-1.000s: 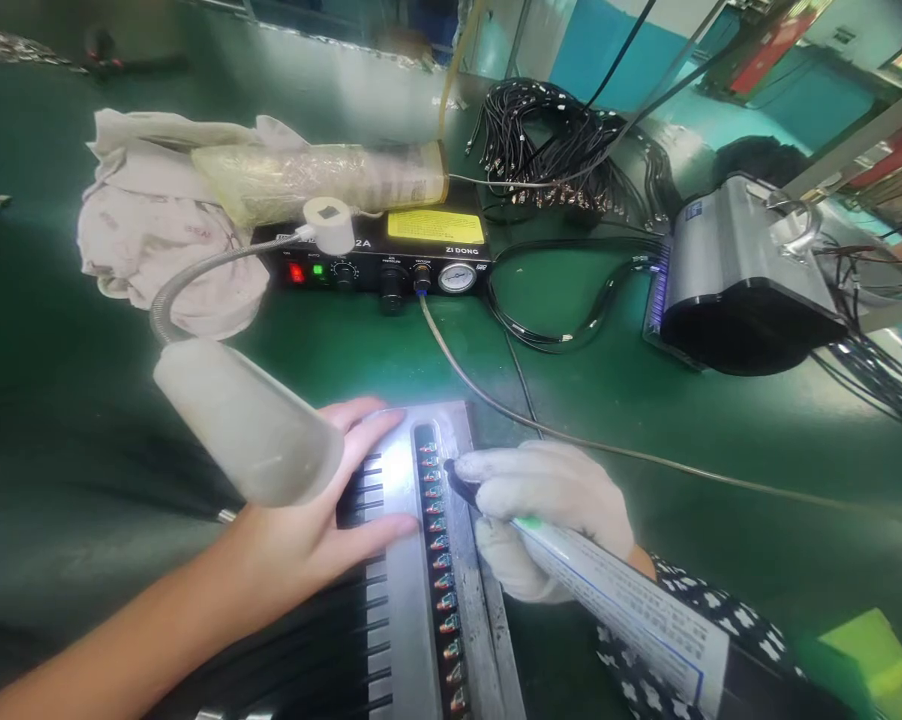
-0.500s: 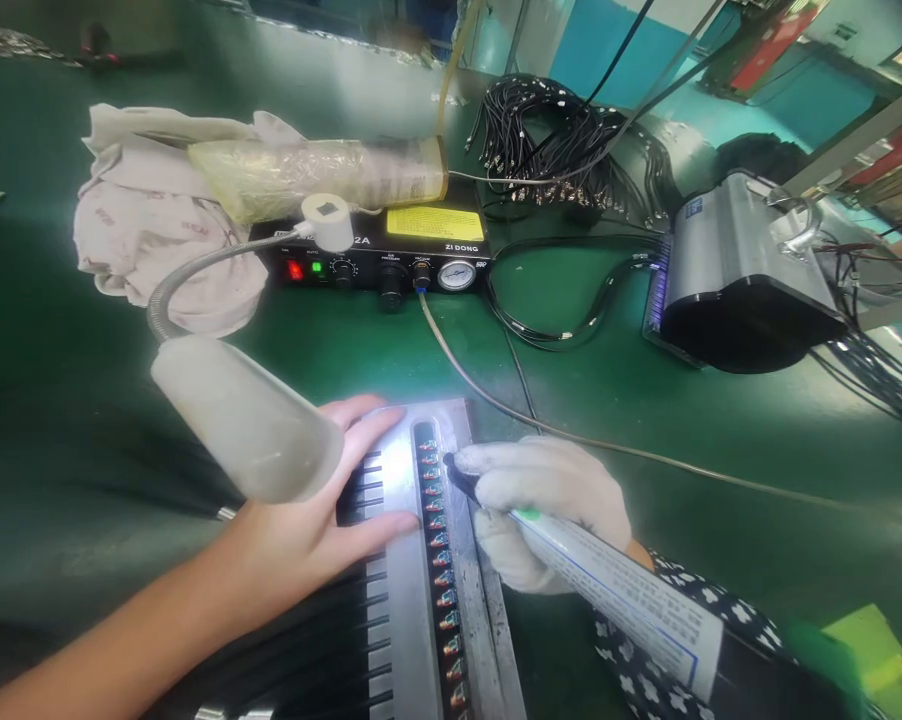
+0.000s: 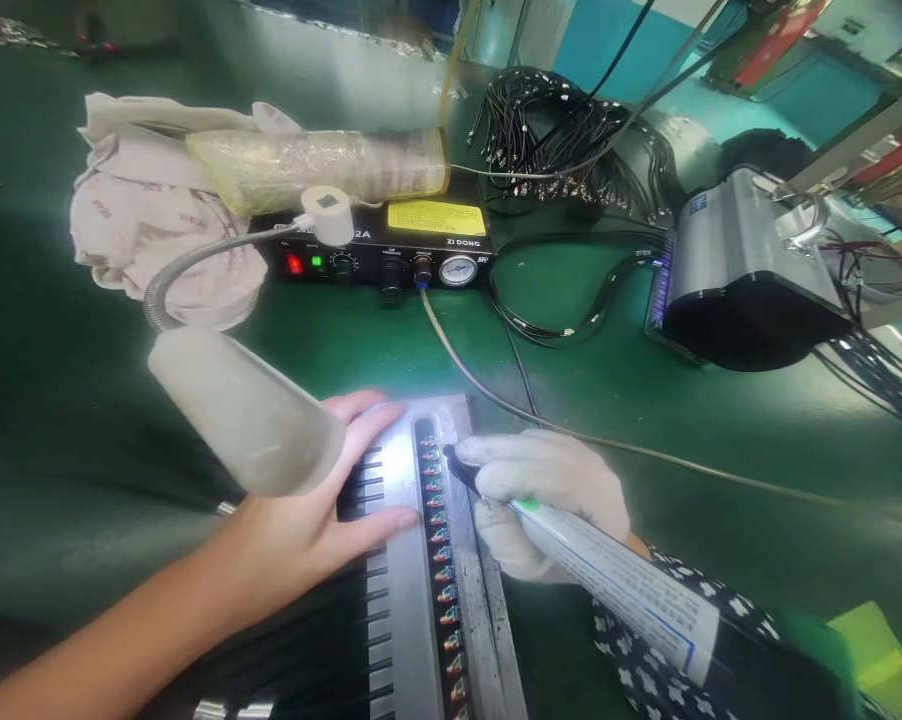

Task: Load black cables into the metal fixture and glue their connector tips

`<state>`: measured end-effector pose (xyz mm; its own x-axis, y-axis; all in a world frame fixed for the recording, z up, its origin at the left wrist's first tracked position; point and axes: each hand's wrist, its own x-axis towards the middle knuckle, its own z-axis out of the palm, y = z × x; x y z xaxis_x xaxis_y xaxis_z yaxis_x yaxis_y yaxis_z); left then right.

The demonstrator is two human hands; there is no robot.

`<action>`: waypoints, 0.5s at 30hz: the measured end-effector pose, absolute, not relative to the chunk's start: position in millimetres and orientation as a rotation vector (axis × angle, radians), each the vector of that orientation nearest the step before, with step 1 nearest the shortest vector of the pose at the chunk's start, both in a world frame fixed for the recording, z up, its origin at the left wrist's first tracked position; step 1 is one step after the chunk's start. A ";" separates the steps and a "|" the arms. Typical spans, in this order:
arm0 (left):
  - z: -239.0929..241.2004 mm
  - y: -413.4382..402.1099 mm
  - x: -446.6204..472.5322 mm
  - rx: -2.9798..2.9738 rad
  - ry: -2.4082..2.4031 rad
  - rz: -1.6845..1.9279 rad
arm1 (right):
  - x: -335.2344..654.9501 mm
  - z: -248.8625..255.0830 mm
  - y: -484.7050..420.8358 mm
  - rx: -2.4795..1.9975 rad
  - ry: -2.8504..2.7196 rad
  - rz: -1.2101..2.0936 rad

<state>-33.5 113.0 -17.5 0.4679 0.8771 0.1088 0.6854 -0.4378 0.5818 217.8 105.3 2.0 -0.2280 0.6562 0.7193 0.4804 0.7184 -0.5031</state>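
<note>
My left hand (image 3: pixel 308 530), bare, lies on a metal fixture (image 3: pixel 406 640) with its thumb and fingers spread over the upper left side. A row of small connector boards (image 3: pixel 440 552) sits in the fixture's long slot. Black cables (image 3: pixel 323 650) run out of its notched left side. My right hand (image 3: pixel 548 490), in a white glove, is wrapped round a labelled glue syringe (image 3: pixel 623 580). The syringe's black tip (image 3: pixel 455 460) points at the right edge of the slot, close to the upper boards. Whether it touches them I cannot tell.
A lamp head (image 3: pixel 245 410) on a bendy neck hangs over my left hand. Behind stand a black dispenser box (image 3: pixel 361 262), a wrapped roll (image 3: pixel 331 165) and a white cloth (image 3: pixel 166 220). A silver-black machine (image 3: pixel 751 270) and a cable bundle (image 3: pixel 548 130) are at the back right.
The view has shifted very slightly. Both hands, the syringe and the fixture keep almost the same places.
</note>
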 end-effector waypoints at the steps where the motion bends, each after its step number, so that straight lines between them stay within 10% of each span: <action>1: -17.6 113.0 -33.4 2.254 1.306 0.558 | 218.2 2.3 105.2 -0.887 -1.881 0.213; 15: -18.5 113.2 -33.4 2.266 1.295 0.571 | 221.0 4.2 105.0 -0.855 -1.904 0.245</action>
<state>-33.4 113.2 -18.5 0.4693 0.8744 0.1232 0.6806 -0.4471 0.5804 221.0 105.0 4.2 -0.2565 0.6557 0.7101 0.4543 0.7302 -0.5103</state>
